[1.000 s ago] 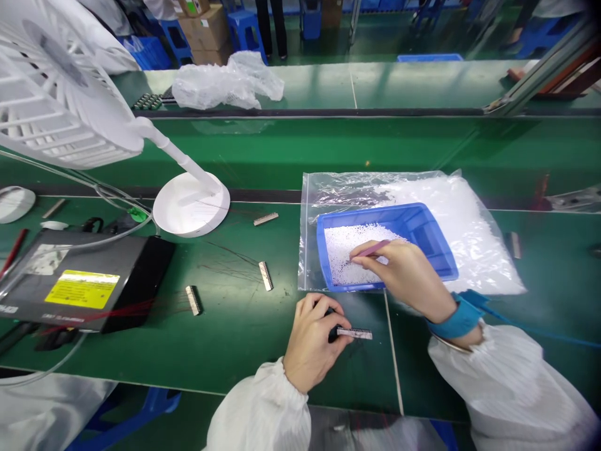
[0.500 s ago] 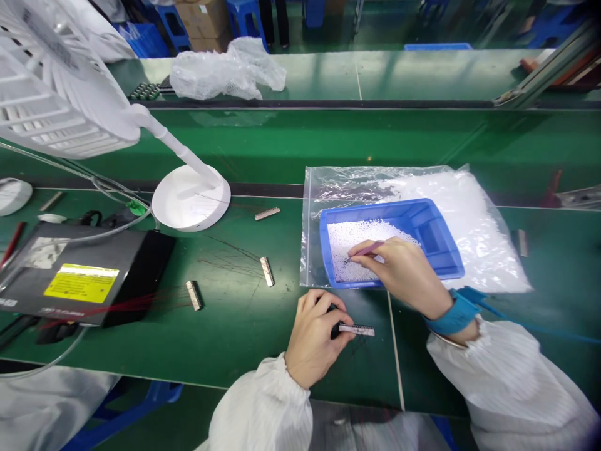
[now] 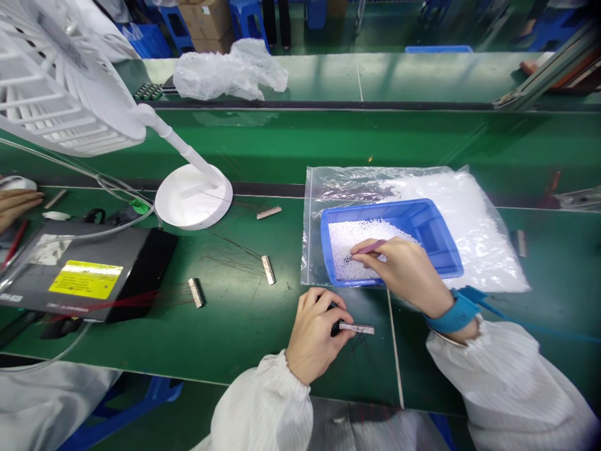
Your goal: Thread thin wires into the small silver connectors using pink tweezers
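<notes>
My left hand (image 3: 320, 335) is closed around a small pale, strip-shaped part (image 3: 357, 328) with a dark toothed edge. Thin dark wires hang below that strip, over the green table. Something black shows inside the curl of my left fingers, mostly hidden. My right hand (image 3: 406, 269), with a blue band at the wrist, pinches purple tweezers (image 3: 374, 246). Their tips reach down to the small white beads (image 3: 345, 250) that fill the left part of a blue plastic bin (image 3: 425, 219). Whether the tips grip a bead is too small to tell.
Beneath the bin lies a clear zip bag (image 3: 488, 250) of white material. Similar strips (image 3: 268, 269) with wires lie left of my hands. A white fan (image 3: 192, 197) and a black box (image 3: 141, 263) stand further left. Another person's hand (image 3: 19, 203) is at the left edge.
Another person's hand has come into view at the left edge. My own hands hold nearly the same pose, with the tweezers still at the beads. The whole view has shifted slightly.
</notes>
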Motion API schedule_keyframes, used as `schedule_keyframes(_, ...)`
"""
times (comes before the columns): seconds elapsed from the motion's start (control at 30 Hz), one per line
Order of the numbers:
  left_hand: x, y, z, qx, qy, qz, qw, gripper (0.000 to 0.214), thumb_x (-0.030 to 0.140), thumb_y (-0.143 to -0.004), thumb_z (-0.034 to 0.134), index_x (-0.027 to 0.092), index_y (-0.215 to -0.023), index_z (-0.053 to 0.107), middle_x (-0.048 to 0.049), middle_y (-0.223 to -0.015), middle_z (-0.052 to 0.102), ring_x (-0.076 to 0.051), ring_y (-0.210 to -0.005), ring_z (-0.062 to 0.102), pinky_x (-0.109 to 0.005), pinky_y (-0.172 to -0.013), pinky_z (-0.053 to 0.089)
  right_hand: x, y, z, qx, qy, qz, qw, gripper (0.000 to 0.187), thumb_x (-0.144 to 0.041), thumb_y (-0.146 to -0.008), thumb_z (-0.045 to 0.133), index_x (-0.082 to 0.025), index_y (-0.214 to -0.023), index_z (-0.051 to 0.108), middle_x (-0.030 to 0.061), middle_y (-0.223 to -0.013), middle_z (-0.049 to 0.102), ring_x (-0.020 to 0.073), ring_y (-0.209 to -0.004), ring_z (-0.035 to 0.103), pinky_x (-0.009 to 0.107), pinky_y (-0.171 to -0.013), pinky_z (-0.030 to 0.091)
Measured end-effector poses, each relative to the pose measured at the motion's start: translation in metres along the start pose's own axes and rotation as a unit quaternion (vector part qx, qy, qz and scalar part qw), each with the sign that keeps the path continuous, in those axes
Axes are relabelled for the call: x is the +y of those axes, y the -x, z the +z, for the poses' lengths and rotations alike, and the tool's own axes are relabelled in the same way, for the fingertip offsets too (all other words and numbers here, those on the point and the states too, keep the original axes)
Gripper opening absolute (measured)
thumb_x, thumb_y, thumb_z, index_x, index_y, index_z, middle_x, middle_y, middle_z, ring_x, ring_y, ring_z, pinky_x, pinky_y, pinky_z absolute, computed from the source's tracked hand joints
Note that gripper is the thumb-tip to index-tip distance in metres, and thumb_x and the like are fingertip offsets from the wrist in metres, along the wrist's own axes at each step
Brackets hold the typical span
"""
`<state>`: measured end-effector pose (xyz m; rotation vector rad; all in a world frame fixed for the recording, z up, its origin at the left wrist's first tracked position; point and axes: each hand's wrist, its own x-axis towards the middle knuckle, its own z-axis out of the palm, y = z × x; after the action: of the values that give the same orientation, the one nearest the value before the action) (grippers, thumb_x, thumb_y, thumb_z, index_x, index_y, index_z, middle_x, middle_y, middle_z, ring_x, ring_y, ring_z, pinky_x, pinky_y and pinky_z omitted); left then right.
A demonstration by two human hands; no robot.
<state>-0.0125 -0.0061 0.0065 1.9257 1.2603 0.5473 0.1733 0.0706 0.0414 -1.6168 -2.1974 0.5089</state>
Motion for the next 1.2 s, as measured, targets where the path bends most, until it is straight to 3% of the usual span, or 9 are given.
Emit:
schedule_keyframes(0.57,-0.001,0.000,0.000,0.002,-0.004,0.005,1.000,0.018,0.014,-0.068,0.079,0.022,-0.078,0.066,0.0015,-0.096,0.062,-0.020,-0.099,0.048,-0.038,-0.087,0.035,-0.002,0.002,-0.004,0.028,-0.033,-0.021,0.999,0.018,-0.031,-0.088,0.055,-0.022,-0.082,0.069,-0.0018,-0.091,0.073,0.0185,-0.080,0.068,0.032,-0.075,0.053)
schedule_keyframes(0.7,-0.003,0.000,0.001,0.003,-0.007,0.013,1.000,0.016,0.017,-0.069,0.078,0.022,-0.079,0.066,0.0014,-0.096,0.062,-0.020,-0.099,0.048,-0.038,-0.088,0.035,-0.007,0.025,-0.022,0.083,-0.079,-0.014,0.993,0.016,-0.032,-0.088,0.055,-0.025,-0.088,0.070,-0.0020,-0.094,0.072,0.0182,-0.085,0.067,0.032,-0.075,0.054)
schedule_keyframes(0.83,-0.005,0.000,0.002,0.003,-0.013,0.029,0.999,0.014,0.018,-0.071,0.077,0.022,-0.080,0.066,0.0011,-0.096,0.061,-0.020,-0.098,0.047,-0.037,-0.087,0.035,-0.015,0.063,-0.036,0.121,-0.110,0.012,0.986,0.016,-0.031,-0.087,0.057,-0.028,-0.097,0.069,-0.0027,-0.091,0.072,0.0147,-0.073,0.066,0.029,-0.066,0.055)
schedule_keyframes(1.0,-0.003,-0.001,0.000,-0.003,-0.026,0.028,0.999,0.020,0.015,-0.070,0.076,0.022,-0.086,0.065,0.0000,-0.097,0.061,-0.021,-0.099,0.047,-0.038,-0.087,0.034,-0.021,0.094,-0.018,0.092,-0.134,0.017,0.987,0.015,-0.027,-0.087,0.057,-0.027,-0.096,0.068,-0.0025,-0.092,0.072,0.0164,-0.079,0.066,0.031,-0.065,0.055)
schedule_keyframes(1.2,0.003,-0.002,-0.002,-0.014,-0.024,0.033,0.999,0.012,0.016,-0.076,0.071,0.021,-0.083,0.064,-0.0009,-0.097,0.062,-0.021,-0.099,0.048,-0.039,-0.087,0.035,-0.022,0.102,0.011,0.059,-0.151,0.004,0.987,0.012,-0.023,-0.088,0.056,-0.025,-0.092,0.067,-0.0037,-0.091,0.073,0.0147,-0.078,0.066,0.032,-0.067,0.052)
